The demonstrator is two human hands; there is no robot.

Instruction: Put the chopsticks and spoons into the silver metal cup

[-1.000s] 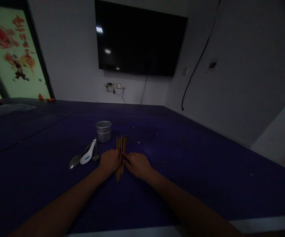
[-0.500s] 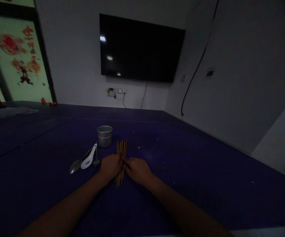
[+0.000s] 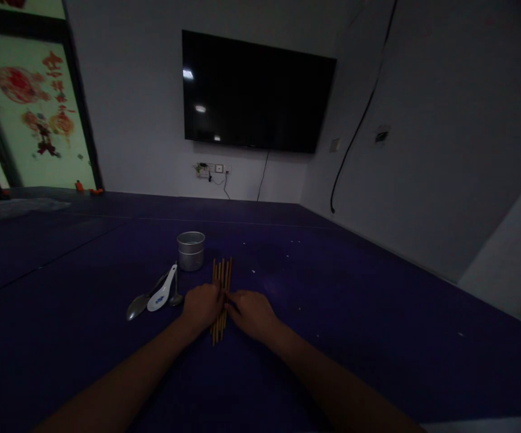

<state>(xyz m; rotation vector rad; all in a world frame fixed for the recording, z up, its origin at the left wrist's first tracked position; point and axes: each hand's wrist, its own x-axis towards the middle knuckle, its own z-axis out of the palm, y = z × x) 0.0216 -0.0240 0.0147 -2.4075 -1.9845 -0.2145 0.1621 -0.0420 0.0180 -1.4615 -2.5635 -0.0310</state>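
Note:
Several wooden chopsticks (image 3: 222,269) lie side by side on the purple surface (image 3: 332,288), their ends pointing away from me. My left hand (image 3: 203,305) closes on the bundle from the left. From the right, my right hand (image 3: 252,314) is also closed on it, the fingertips of both hands meeting at the middle of the sticks. A metal cup (image 3: 191,254) stands upright just beyond my left hand. Left of that hand rest a white porcelain spoon (image 3: 160,298) with a blue mark, a large metal spoon (image 3: 137,307) and a small metal ladle (image 3: 176,299).
Small white scraps (image 3: 254,271) are scattered to the right of the sticks. A television (image 3: 258,90) hangs on the far wall above sockets and cables. Clear plastic sheeting (image 3: 17,207) and small orange items (image 3: 79,186) lie at the far left.
The view has shifted very slightly. Both hands stay on the chopsticks, and I see nothing else that has moved.

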